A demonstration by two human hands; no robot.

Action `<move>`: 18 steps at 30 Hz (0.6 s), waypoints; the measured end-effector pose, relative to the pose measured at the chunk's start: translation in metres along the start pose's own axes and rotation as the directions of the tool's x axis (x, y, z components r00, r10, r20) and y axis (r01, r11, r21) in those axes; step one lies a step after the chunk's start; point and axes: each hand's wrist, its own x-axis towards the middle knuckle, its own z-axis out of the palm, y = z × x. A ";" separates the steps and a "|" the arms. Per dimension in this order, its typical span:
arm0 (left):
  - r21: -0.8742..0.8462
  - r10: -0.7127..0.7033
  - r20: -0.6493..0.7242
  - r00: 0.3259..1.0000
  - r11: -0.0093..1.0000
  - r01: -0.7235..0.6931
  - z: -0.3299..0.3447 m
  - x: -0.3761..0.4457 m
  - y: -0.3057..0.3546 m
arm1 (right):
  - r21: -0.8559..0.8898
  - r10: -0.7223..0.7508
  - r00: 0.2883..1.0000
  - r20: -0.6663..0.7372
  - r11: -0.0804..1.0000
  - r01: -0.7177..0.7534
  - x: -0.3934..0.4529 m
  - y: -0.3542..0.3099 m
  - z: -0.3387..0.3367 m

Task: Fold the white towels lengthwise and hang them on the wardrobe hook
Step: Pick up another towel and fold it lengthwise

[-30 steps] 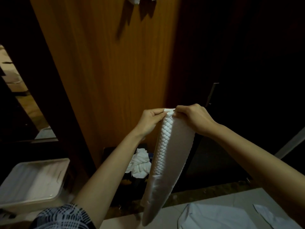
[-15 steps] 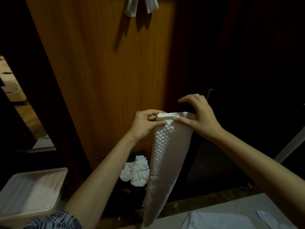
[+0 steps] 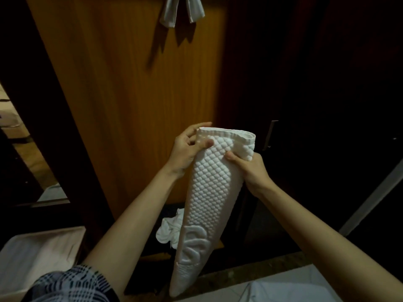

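Head view: left hand (image 3: 185,149) and right hand (image 3: 250,168) both pinch the folded white towel (image 3: 209,192) near its top, hanging before the wardrobe door (image 3: 135,101). Loosened pinches could let the layers spread; the hook itself seems out of frame.

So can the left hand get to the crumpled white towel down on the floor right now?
Probably not yet. The left hand grips the top of the folded white quilted towel, as does the right hand. The crumpled white towel lies far below, partly behind it.
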 end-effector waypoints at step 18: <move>-0.037 -0.387 0.133 0.912 0.918 0.395 -0.018 -0.010 -0.026 | 0.041 0.036 0.993 -0.110 0.999 -0.032 0.081 -0.114 0.031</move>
